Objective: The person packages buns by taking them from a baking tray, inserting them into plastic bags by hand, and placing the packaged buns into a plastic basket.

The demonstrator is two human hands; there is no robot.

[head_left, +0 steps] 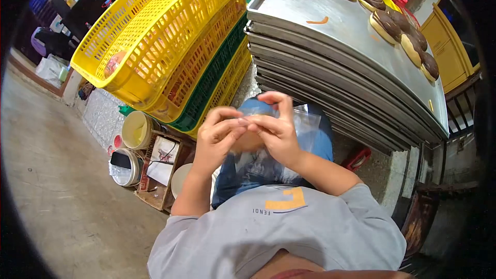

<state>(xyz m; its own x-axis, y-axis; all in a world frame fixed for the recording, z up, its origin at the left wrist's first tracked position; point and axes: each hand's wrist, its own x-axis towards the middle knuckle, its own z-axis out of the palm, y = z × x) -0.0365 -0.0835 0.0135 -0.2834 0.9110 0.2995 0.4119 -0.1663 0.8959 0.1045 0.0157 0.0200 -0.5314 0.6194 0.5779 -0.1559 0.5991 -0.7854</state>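
My left hand (216, 137) and my right hand (279, 133) meet above my lap, thumbs and fingertips pinched together. Between them is the edge of a clear plastic bag (253, 109). Just below the fingers shows a blurred, round, tan-brown piece (249, 143), which looks like a bun or doughnut; whether it is fully inside the bag I cannot tell. More clear plastic bags (306, 126) lie over my lap, under and beside my right hand.
Chocolate-topped doughnuts (386, 26) lie on the top metal tray (330, 5) of a tall stack at right. Stacked yellow crates (155, 57) stand at left, one holding a wrapped item (114, 63). Beside them are buckets (135, 130) and a wooden box (160, 168).
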